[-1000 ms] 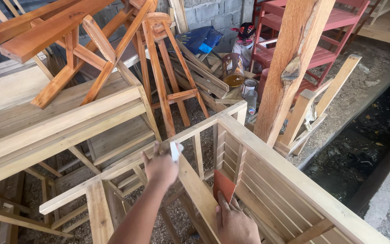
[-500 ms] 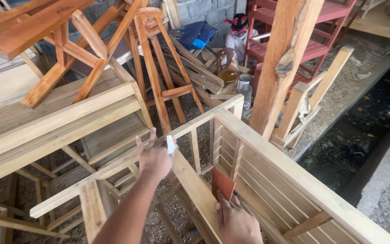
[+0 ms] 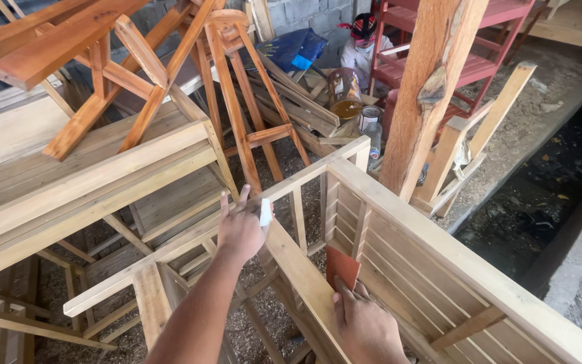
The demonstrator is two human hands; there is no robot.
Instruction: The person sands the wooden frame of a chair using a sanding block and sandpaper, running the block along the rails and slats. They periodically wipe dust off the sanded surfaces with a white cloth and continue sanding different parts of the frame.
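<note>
Sandpaper (image 3: 342,266) pressed on a slatted wooden frame (image 3: 399,222)
Right hand (image 3: 366,325) fingers grip the reddish sheet against the inner rail; left hand (image 3: 240,228) rests on the top rail, fingers spread, a small white piece (image 3: 265,211) at its thumb

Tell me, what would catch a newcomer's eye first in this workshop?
Probably the pale slatted wooden frame filling the foreground. The left hand rests on its top rail, and the right hand presses a reddish-brown sanding sheet against an inner board. Behind stand orange-brown trestles and a rough timber post.
</note>
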